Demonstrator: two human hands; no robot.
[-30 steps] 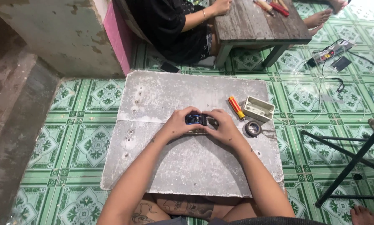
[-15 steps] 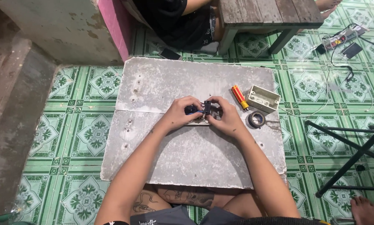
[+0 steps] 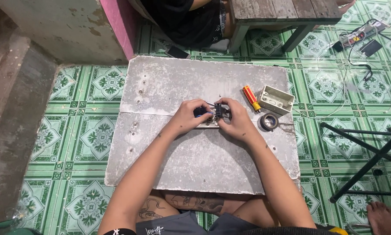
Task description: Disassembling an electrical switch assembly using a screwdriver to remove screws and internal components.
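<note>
Both hands grip a small dark electrical part (image 3: 217,112) at the middle of the grey cement slab (image 3: 169,82): left hand (image 3: 190,116) pinches its left end, right hand (image 3: 235,122) closes around its right. It looks light, rigid and fiddly, best held by its body rather than its thin wires.

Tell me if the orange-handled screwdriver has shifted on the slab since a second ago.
No. The orange-handled screwdriver lies just left of the pale junction box, as before; only the camera moved.

Both hands' fingers hide most of the small dark part (image 3: 217,111).
</note>
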